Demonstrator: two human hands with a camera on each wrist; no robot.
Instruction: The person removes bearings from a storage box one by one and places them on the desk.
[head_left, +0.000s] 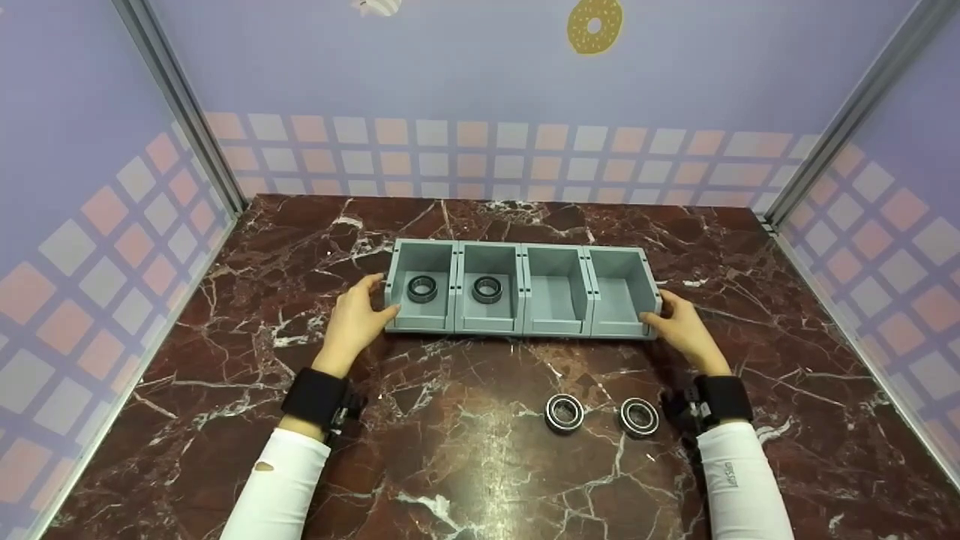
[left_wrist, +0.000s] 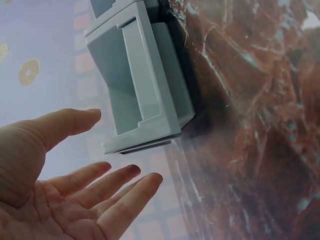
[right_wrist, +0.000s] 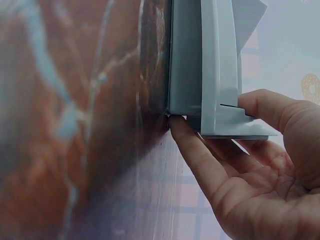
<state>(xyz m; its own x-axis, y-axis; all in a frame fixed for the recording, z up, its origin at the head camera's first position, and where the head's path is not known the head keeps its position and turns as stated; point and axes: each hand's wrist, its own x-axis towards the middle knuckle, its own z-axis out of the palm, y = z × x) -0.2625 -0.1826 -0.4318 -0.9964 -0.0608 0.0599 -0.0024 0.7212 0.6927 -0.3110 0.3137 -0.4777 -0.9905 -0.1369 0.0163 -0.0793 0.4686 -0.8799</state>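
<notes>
A grey tray point(head_left: 523, 247) with four compartments stands across the middle of the marble table. One steel bearing point(head_left: 421, 289) lies in its leftmost compartment and another bearing point(head_left: 487, 289) in the one beside it; the two right compartments hold nothing. My left hand point(head_left: 381, 298) is at the tray's left end, and in the left wrist view this hand point(left_wrist: 120, 150) is spread flat with a small gap to the tray point(left_wrist: 145, 75). My right hand point(head_left: 658, 307) holds the right end. There the hand point(right_wrist: 210, 112) has its thumb on the tray's point(right_wrist: 220, 60) end wall and a finger under its bottom edge.
Two more bearings point(head_left: 564, 413) point(head_left: 639, 417) lie flat on the table point(head_left: 465, 450) in front of the tray, close to my right wrist. Patterned panels with metal corner posts point(head_left: 180, 105) close the table in on the left, back and right.
</notes>
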